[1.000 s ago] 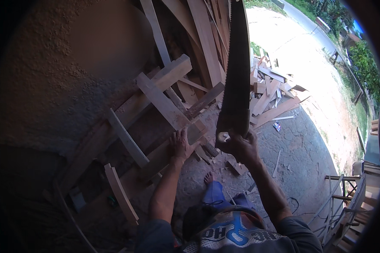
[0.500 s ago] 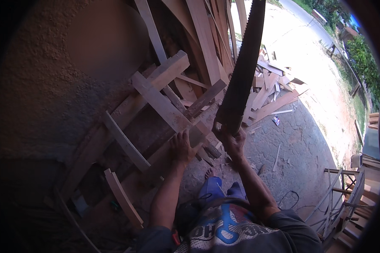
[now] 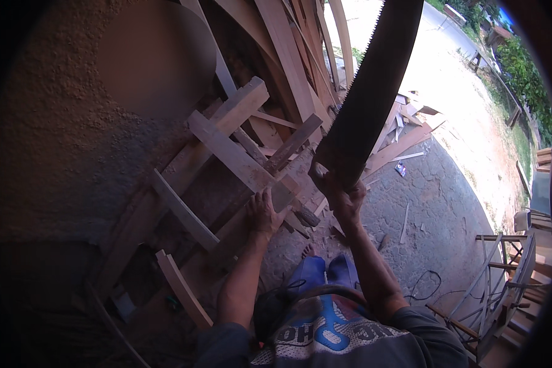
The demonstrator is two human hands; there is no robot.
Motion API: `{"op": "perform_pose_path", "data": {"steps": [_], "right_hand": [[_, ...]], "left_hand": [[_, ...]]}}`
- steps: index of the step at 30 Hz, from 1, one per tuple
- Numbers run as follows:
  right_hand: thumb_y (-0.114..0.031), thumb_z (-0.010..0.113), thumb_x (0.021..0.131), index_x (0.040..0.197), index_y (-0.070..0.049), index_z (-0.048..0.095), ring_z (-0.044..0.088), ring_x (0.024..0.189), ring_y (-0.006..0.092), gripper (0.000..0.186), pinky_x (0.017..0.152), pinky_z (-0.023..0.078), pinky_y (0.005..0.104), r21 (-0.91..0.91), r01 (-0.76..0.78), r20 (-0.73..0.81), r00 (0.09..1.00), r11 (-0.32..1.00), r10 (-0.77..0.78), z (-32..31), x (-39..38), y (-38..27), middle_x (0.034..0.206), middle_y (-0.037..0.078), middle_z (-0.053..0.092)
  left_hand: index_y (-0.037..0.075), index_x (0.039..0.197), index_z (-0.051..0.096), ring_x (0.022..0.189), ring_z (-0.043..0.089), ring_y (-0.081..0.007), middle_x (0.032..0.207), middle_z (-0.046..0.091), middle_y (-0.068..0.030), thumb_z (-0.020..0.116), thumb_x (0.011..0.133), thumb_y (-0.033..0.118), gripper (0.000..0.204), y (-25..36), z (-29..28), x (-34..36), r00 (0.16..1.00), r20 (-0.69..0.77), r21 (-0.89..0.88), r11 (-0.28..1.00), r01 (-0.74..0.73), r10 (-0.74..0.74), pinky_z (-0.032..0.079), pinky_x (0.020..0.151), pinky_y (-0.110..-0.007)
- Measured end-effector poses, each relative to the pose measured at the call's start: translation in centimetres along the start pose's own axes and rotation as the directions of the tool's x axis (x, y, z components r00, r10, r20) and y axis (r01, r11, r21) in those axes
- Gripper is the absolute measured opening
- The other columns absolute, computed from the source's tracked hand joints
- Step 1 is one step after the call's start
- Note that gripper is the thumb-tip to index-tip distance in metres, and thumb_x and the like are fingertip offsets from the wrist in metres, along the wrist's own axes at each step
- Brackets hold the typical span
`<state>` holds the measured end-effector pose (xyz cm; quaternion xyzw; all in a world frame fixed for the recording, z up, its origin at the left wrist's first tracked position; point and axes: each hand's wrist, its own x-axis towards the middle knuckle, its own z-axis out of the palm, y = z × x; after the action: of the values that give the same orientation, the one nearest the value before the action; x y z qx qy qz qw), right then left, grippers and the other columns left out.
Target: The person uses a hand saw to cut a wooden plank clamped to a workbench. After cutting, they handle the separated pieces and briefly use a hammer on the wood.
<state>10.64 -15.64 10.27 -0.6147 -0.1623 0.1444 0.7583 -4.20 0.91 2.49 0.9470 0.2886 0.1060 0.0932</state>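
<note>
My right hand (image 3: 348, 201) is closed around the handle of a hand saw (image 3: 372, 92). The saw's wide dark blade points up and away from me, its toothed edge on the left, and the far tip is cut off by the picture's edge. My left hand (image 3: 264, 214) lies over the near end of a wooden board (image 3: 227, 147), fingers bent over it and thumb out to the side. That board rests across a thick timber beam (image 3: 242, 107) and other wood. Blade and board are apart.
Long planks (image 3: 282, 55) lean at the back, beside a heap of offcuts (image 3: 405, 129). A curved wood strip (image 3: 181, 208) and another strip (image 3: 184, 288) stand at the left. A slatted wooden frame (image 3: 497, 294) is at the right. A dark cable (image 3: 426, 282) lies on the cracked floor.
My right hand has shifted slightly to the right, and the saw blade has swung right and looks wider. My left hand stays on the board.
</note>
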Motion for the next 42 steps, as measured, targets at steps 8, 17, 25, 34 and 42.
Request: {"op": "perform_pose_path", "data": {"steps": [8,17,25,34,42], "right_hand": [[-0.014,0.072,0.096,0.110,-0.003,0.069,0.064,0.087,0.0067,0.018,0.074,0.054,0.0247,-0.049,-0.045,0.009,0.999,0.998,0.045,-0.1,-2.2,8.1,0.094,0.000,0.070],[-0.018,0.070,0.097,0.120,-0.001,0.065,0.059,0.090,0.0086,0.029,0.080,0.050,0.0280,-0.073,-0.158,0.088,0.983,0.985,0.164,-3.9,-1.9,3.2,0.096,-0.001,0.065],[-0.017,0.070,0.094,0.138,-0.005,0.057,0.062,0.088,0.0128,0.048,0.080,0.051,0.0292,-0.297,-0.377,0.177,0.881,0.877,0.439,-10.9,-8.7,-4.3,0.103,0.004,0.064],[-0.023,0.069,0.092,0.137,-0.009,0.058,0.070,0.086,0.0343,0.048,0.078,0.052,0.0458,-0.818,-0.105,0.304,0.755,0.566,0.580,-15.5,-11.5,-11.6,0.093,0.019,0.071],[-0.010,0.060,0.092,0.136,-0.018,0.064,0.064,0.058,0.0300,0.045,0.067,0.051,0.0427,-0.845,0.535,0.471,0.758,-0.018,0.452,-17.9,-5.7,-21.1,0.067,0.010,0.064]], "left_hand": [[0.007,0.139,0.050,0.114,0.058,-0.0370,0.129,0.058,-0.0169,0.077,0.077,0.067,0.090,1.0,0.2,0.2,1.000,-0.004,0.028,0.999,-0.027,0.027,0.045,0.101,-0.053],[-0.001,0.140,0.058,0.118,0.059,-0.0412,0.127,0.062,-0.0239,0.072,0.081,0.071,0.093,-2.7,0.1,2.6,0.992,0.023,-0.316,0.942,-0.112,0.125,0.050,0.100,-0.048],[0.008,0.141,0.055,0.112,0.065,-0.0450,0.123,0.068,-0.0255,0.069,0.094,0.049,0.064,-6.0,-5.1,2.8,0.963,0.219,-0.173,0.978,-0.118,0.155,0.054,0.094,-0.050],[-0.004,0.125,0.053,0.110,0.068,-0.0425,0.118,0.066,-0.0284,0.066,0.098,0.042,0.055,-11.1,-17.0,4.5,0.835,-0.269,-0.441,0.832,0.336,-0.480,0.054,0.088,-0.050],[0.006,0.160,0.021,0.137,0.048,-0.0384,0.151,0.038,-0.0234,0.071,0.094,0.054,0.096,-13.4,-10.9,-3.3,0.548,0.066,-0.993,-0.111,-0.050,-0.834,0.050,0.110,-0.053]]}}
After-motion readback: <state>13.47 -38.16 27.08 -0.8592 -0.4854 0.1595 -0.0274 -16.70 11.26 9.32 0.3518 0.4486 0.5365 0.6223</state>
